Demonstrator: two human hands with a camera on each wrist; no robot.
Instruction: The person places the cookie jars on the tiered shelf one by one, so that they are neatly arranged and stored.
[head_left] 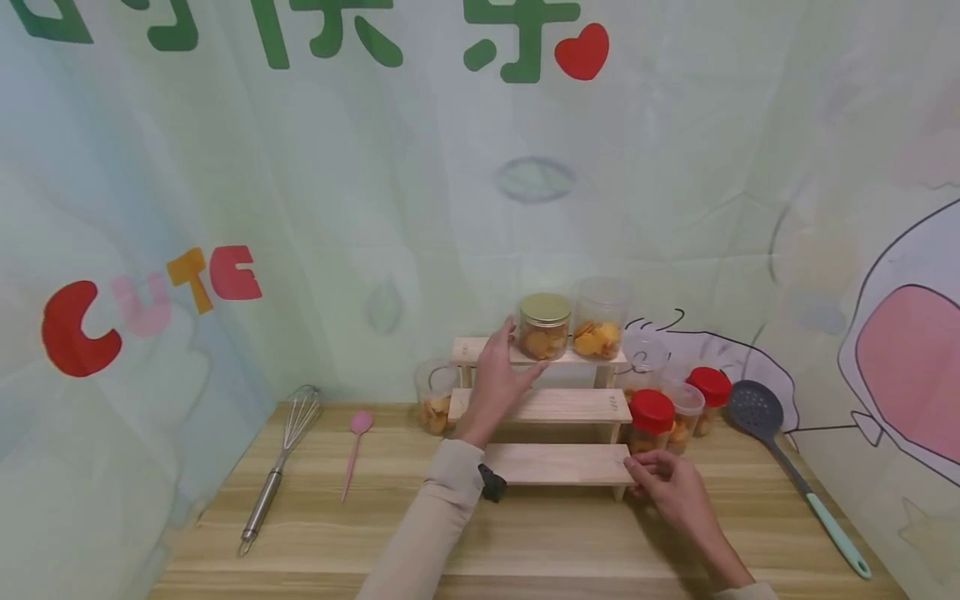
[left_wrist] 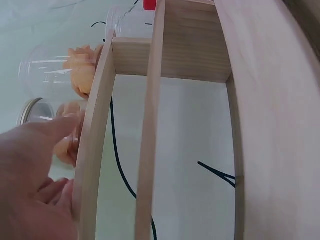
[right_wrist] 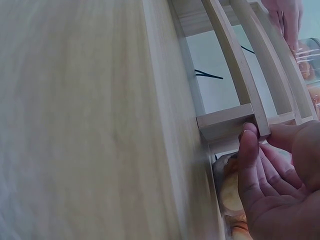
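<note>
A jar with a gold lid (head_left: pixel 545 327), holding orange-brown snacks, stands on the top step of a three-step wooden display stand (head_left: pixel 558 462). My left hand (head_left: pixel 498 379) reaches up to this jar, thumb and fingers spread at its left side; in the left wrist view a straight digit overlaps the jar and other fingers lie by the stand's edge. At the bottom step's right end, my right hand (head_left: pixel 671 487) pinches the board between thumb and fingers. Beside the gold-lidded jar stands a clear jar (head_left: pixel 600 321) with similar snacks.
Right of the stand are several jars, including a red-lidded jar (head_left: pixel 651 414), and a slotted skimmer (head_left: pixel 757 408). A clear jar (head_left: pixel 435 396) stands at its left. Farther left lie a pink spoon (head_left: pixel 361 423) and a whisk (head_left: pixel 277 475). A printed curtain (head_left: pixel 450 208) hangs behind.
</note>
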